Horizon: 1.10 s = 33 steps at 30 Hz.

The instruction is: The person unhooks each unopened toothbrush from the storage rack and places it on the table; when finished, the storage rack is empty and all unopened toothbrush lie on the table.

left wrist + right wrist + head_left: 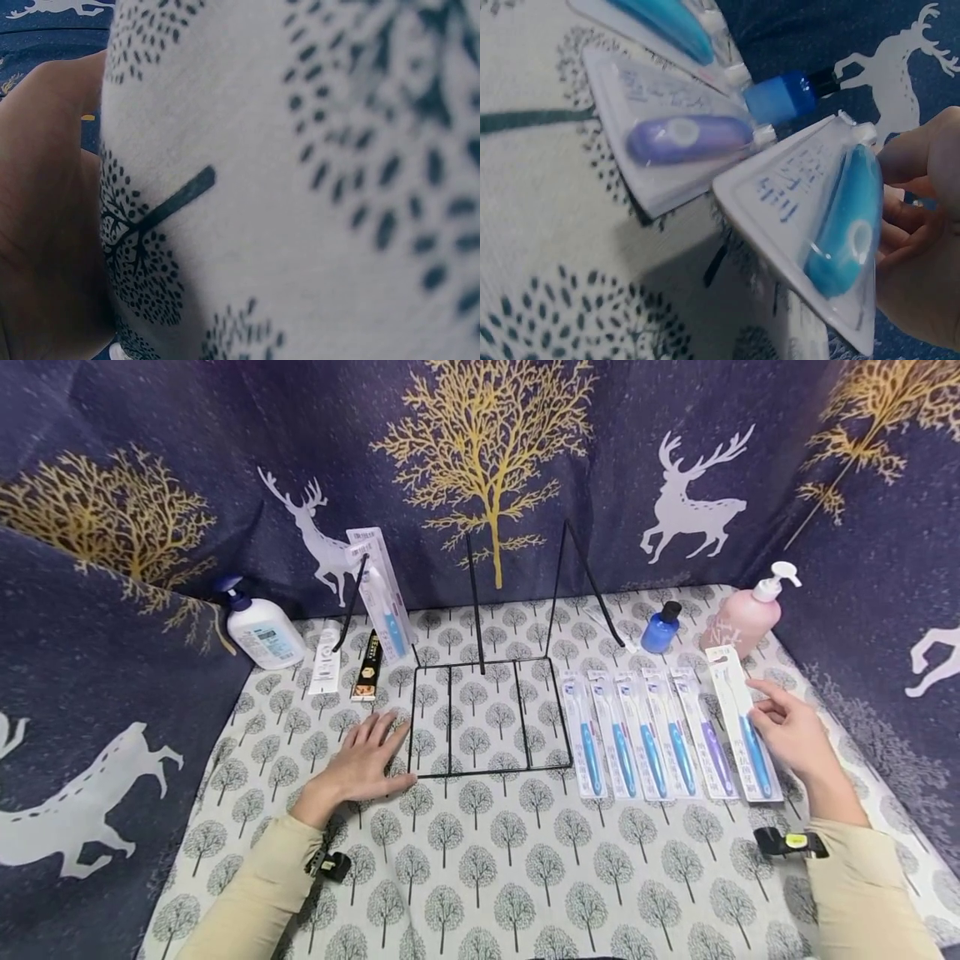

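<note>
My right hand point(793, 729) pinches the right edge of a packaged blue toothbrush point(756, 752), the rightmost of a row. In the right wrist view this toothbrush pack point(802, 202) is tilted, its near end above the cloth. Just left of it lies a packaged purple toothbrush point(716, 756), then several packaged blue toothbrushes point(651, 760) side by side. My left hand point(367, 760) rests with fingers spread on the cloth, thumb and fingertips at the left side of a black wire rack point(487, 772). The left wrist view shows mostly cloth and part of that hand point(45, 210).
Behind the row stand a blue bottle point(661, 628) and a pink pump bottle point(742, 622). At the back left are a white pump bottle point(264, 633), a white tube point(326, 660), a black box point(367, 668) and another toothbrush pack point(382, 597) leaning upright by the rack's wire arm.
</note>
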Each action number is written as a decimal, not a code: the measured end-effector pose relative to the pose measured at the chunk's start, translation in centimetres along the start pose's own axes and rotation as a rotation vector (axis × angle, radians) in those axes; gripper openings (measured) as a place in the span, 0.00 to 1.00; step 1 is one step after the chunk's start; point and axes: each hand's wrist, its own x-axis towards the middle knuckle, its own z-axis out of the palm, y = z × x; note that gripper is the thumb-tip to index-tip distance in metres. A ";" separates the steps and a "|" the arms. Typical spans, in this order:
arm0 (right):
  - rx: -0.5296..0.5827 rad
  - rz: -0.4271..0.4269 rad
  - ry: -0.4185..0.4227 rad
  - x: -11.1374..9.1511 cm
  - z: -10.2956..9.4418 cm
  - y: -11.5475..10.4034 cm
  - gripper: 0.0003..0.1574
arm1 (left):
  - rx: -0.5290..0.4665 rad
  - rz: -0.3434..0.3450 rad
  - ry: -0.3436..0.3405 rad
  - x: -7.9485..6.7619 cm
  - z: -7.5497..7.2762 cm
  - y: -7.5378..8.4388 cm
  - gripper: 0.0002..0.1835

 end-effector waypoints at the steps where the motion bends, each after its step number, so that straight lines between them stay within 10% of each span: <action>1: -0.007 0.010 -0.010 0.1 0.1 0.2 0.28 | 0.000 0.001 0.004 0.0 0.0 0.0 0.49; 33: -0.353 0.117 -0.075 0.8 0.9 1.8 0.21 | 0.020 -0.001 -0.002 -0.2 -0.2 0.0 0.49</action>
